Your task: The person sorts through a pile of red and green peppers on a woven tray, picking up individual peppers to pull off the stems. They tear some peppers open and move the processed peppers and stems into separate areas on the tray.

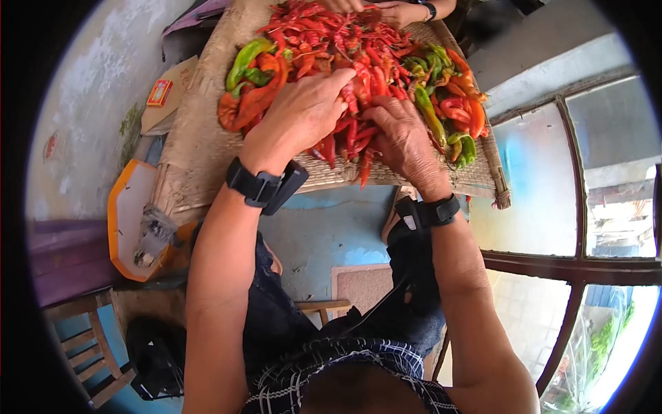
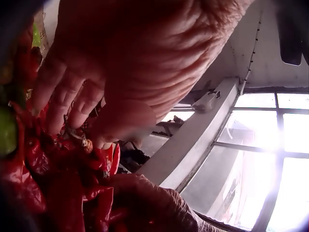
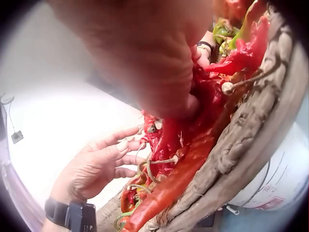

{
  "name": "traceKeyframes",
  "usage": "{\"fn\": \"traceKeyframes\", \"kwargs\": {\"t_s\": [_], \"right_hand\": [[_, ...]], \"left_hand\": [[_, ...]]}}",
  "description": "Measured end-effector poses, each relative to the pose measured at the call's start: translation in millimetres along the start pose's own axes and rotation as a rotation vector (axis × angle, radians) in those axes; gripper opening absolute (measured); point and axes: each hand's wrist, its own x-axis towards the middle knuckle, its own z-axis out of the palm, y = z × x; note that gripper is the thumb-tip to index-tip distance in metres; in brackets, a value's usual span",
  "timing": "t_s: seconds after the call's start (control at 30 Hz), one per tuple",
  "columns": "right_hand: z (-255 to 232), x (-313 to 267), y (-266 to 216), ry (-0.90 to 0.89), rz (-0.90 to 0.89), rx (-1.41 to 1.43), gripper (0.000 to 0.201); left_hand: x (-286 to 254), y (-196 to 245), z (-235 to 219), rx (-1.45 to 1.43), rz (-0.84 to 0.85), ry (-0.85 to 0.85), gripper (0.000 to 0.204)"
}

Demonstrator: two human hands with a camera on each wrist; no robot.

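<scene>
A heap of red chili peppers [image 1: 338, 41] lies on a woven tray [image 1: 193, 148]. My left hand [image 1: 300, 114] reaches over the near part of the heap, its index finger pointing forward. In the right wrist view the left hand's [image 3: 96, 164] fingers are spread, with their tips at small wrinkled peppers [image 3: 152, 137]. My right hand [image 1: 403, 138] is down among the red peppers at the near edge. Its fingertips are hidden in the heap, so I cannot tell whether they grip a pepper. A long red pepper [image 3: 181, 179] lies along the rim below it.
Green and orange peppers lie at the left [image 1: 248, 65] and right [image 1: 455, 110] of the heap. Another person's hands [image 1: 396, 14] are at the far side. An orange-rimmed tray [image 1: 124, 228] stands at the left, and a framed window [image 1: 579, 186] is on the right.
</scene>
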Motion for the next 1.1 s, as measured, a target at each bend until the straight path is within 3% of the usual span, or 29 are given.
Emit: {"fn": "traceKeyframes", "kwargs": {"t_s": [0.2, 0.27, 0.33, 0.4, 0.47, 0.5, 0.6, 0.77, 0.83, 0.87, 0.93, 0.97, 1.0, 1.07, 1.1], "right_hand": [[-4.8, -7.5, 3.7, -0.078, -0.035, 0.009, 0.042], [-10.4, -9.5, 8.1, -0.067, -0.02, -0.018, 0.042], [-14.4, -16.7, 11.9, -0.022, 0.105, -0.07, 0.042], [-19.6, -22.2, 18.1, -0.037, 0.141, -0.086, 0.042], [-25.8, -24.2, 18.4, -0.094, 0.256, -0.079, 0.044], [-21.8, -28.4, 24.1, -0.037, 0.178, -0.085, 0.052], [-24.3, -31.1, 15.9, 0.004, 0.209, -0.069, 0.054], [-31.7, -13.9, 2.6, 0.173, 0.191, -0.102, 0.046], [-26.8, -9.3, 0.4, 0.204, 0.194, -0.113, 0.041], [-22.0, -7.5, 0.8, 0.184, 0.204, -0.095, 0.034], [-15.3, -3.1, -1.9, 0.167, 0.214, -0.076, 0.028], [-12.9, 0.0, -3.8, 0.159, 0.208, -0.098, 0.022], [-10.4, 3.1, -4.8, 0.151, 0.203, -0.122, 0.016], [0.5, 8.4, -0.6, 0.095, 0.245, -0.18, 0.024], [6.3, 10.7, 1.0, 0.086, 0.245, -0.225, 0.017]], "left_hand": [[13.6, 6.3, 8.1, -0.038, -0.147, -0.078, 0.034], [16.1, 7.5, 5.4, -0.021, -0.084, -0.022, 0.028], [15.9, 4.8, 4.1, -0.135, -0.116, 0.062, 0.022], [14.9, 3.2, 3.8, -0.101, -0.024, 0.142, 0.03], [12.1, 11.1, -4.6, -0.201, -0.188, 0.101, 0.046], [10.0, 6.6, -1.3, -0.235, -0.17, 0.141, 0.057], [6.3, 1.0, -2.5, -0.289, -0.168, 0.192, 0.061], [5.3, -3.3, -16.0, -0.397, -0.212, 0.104, 0.06], [8.8, -5.5, -22.2, -0.364, -0.284, -0.093, 0.055], [12.5, -6.6, -22.1, -0.362, -0.282, -0.096, 0.055], [25.3, -10.7, -21.4, -0.397, -0.381, 0.024, 0.049], [32.9, -20.6, -10.8, -0.432, -0.187, 0.249, 0.046], [37.9, -31.3, -3.2, -0.431, -0.181, 0.247, 0.046], [45.2, -27.4, -0.2, 0.104, -0.087, 0.481, 0.042], [44.2, -26.1, 1.1, 0.099, -0.088, 0.479, 0.042]]}}
